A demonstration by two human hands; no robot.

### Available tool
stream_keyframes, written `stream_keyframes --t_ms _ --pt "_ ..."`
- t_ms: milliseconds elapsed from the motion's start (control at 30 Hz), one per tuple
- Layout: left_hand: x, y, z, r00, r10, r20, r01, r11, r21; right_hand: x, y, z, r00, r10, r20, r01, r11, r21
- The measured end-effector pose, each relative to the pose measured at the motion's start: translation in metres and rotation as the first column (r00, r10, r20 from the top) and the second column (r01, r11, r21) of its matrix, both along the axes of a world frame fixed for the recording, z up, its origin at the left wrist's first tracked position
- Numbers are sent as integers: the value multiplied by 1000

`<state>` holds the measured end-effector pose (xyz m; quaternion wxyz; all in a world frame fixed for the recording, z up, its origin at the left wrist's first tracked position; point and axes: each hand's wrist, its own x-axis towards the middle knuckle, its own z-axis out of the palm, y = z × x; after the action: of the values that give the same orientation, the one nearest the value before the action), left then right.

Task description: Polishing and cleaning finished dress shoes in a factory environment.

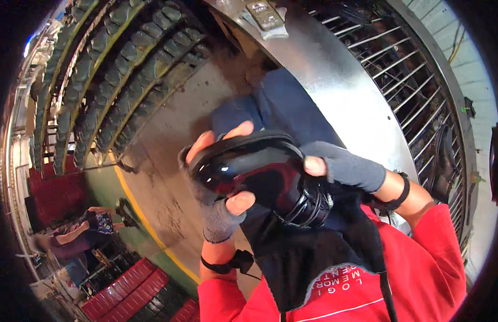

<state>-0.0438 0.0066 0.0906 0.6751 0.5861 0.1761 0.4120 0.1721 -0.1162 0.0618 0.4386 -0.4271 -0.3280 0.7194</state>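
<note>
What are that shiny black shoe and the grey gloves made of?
The shoe looks like leather, maybe imitation, with a glossy finish: bright spots shine on it. The gloves seem knitted cloth, dull: they hug the hands without shine.

Glare whitens the metal counter (361, 107); edges bend into black.

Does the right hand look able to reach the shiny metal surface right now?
Probably yes: the shiny metal surface lies close beyond the right hand, nothing visible between them. That hand is on the black shoe, which the left hand also grips.
</note>
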Motion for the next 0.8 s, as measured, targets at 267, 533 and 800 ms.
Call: stream_keyframes --t_ms 267,533,800 --pt "17 -6 -21 947 263 184 -245 963 -113 10 -51 -21 912 -342 -226 290 927 -237" --pt "42 -7 -53 960 -274 -52 257 944 -208 98 8 41 821 -253 512 133 956 260" --pt "64 3 -83 972 -121 -202 106 991 -80 66 34 21 686 -100 720 -240 904 353"
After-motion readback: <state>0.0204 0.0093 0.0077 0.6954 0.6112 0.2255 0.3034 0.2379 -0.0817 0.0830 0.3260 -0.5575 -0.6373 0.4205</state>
